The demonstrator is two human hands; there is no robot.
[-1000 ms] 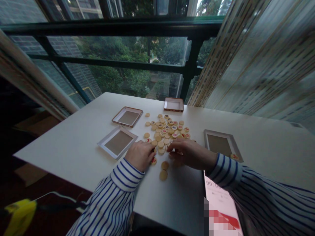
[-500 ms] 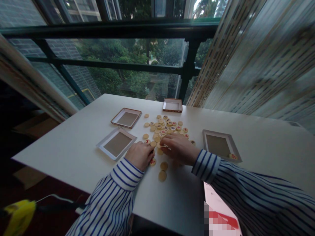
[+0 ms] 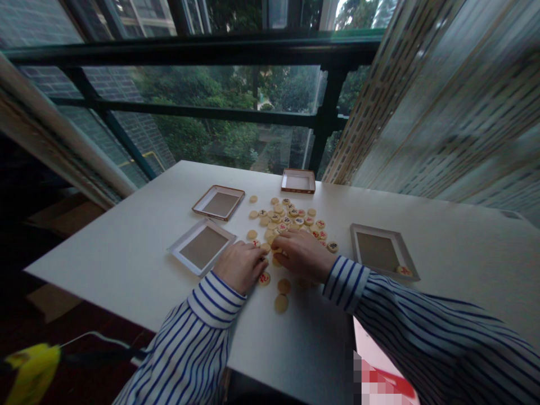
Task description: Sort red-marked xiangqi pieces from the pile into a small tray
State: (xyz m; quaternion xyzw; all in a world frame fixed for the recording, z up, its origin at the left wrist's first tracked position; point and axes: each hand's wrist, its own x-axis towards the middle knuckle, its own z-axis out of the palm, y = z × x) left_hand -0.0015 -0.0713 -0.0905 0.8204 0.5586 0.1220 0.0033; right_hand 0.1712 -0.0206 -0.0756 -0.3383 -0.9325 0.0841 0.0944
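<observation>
Touching round wooden discs (image 3: 287,217); left hand (image 3: 241,265), right hand (image 3: 302,254).

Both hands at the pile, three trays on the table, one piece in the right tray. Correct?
Wrong count. The head view shows four trays, not three: near-left tray, far-left tray, far tray, right tray. Left hand and right hand are at the pile; one piece lies in the right tray.

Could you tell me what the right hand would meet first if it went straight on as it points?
The right hand points left; probably it would first meet the round game pieces at the pile's near edge, with the white tray beyond. Depth is unclear.
</observation>
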